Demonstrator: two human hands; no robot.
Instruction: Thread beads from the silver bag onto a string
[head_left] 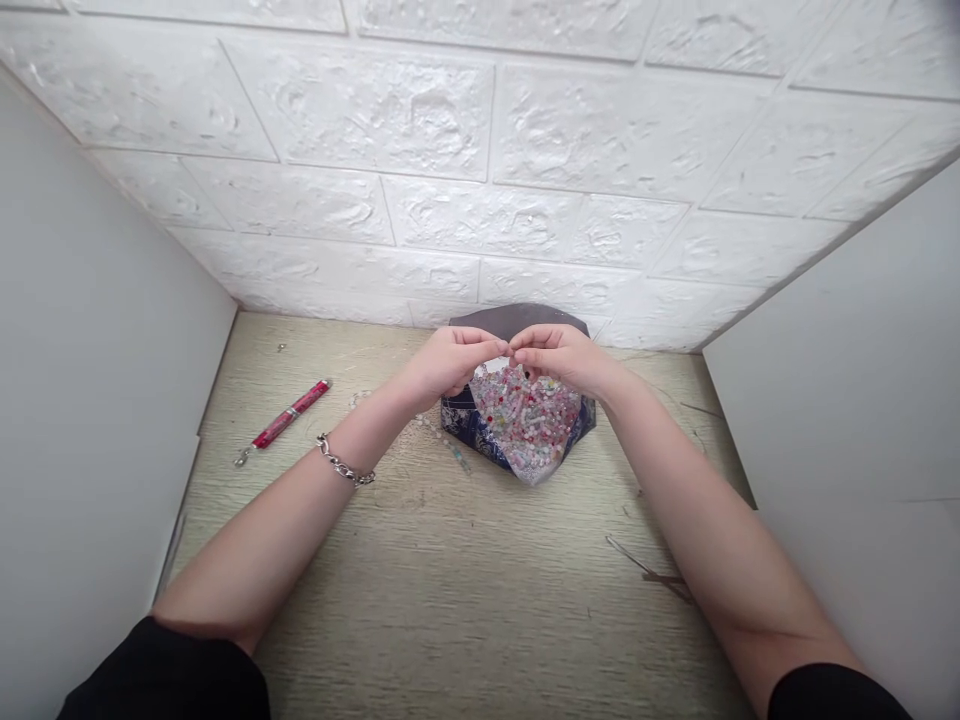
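Beads (525, 425): a loose heap of small pink, white and red ones, with some yellowish among them, in the mouth of the pouch near the wall, directly below the hands.
Pouch (474, 430): dark blue and patterned, with a grey back flap standing up by the wall; its spread mouth probably keeps the heap together and within easy reach.
Left hand (442, 365): thumb and forefinger pinched together over the pouch, tips meeting the other hand's.
Right hand (566, 358): fingers curled in, thumb and forefinger pinched likewise; whether a bead or thread sits between the tips is too small to tell.
Pose: hands tip to tip above the heap, which suggests fine work, with anything dropped likely to land among the beads.
Bead strand (450, 450): pale and turquoise, on the bench just left of the pouch, partly hidden by the left arm.
Red stick (292, 413): pen-like, silver fittings, lying aslant well left of the pouch, seemingly set aside.
Thin metal piece (626, 550): beside the right forearm, near a brown strip (664, 578).
Bench (450, 580): pale, wood-grained top.
Room: white brick-patterned wall (450, 110) behind, plain pale panels (90, 350) on both sides.
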